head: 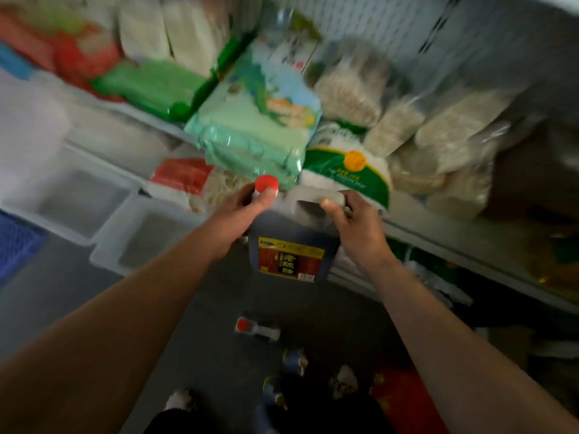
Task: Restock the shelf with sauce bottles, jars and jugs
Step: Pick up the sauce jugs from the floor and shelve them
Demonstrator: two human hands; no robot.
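Note:
A dark sauce jug (289, 242) with a red cap (266, 183), a pale handle and a yellow-and-red label hangs in the air in front of the shelf (438, 236). My left hand (247, 208) grips its neck just under the cap. My right hand (351, 219) curls round the handle from the right. Another jug with a red cap (255, 328) lies on the dark floor below, with blue-topped bottles (294, 358) near it. The view is blurred by motion.
The shelf behind the jug is packed with bags of noodles and rice (257, 130), (347, 170). White plastic bins (72, 202) and a blue basket (15, 245) stand at the left. A lower shelf (470, 277) holds more goods. My feet show at the bottom.

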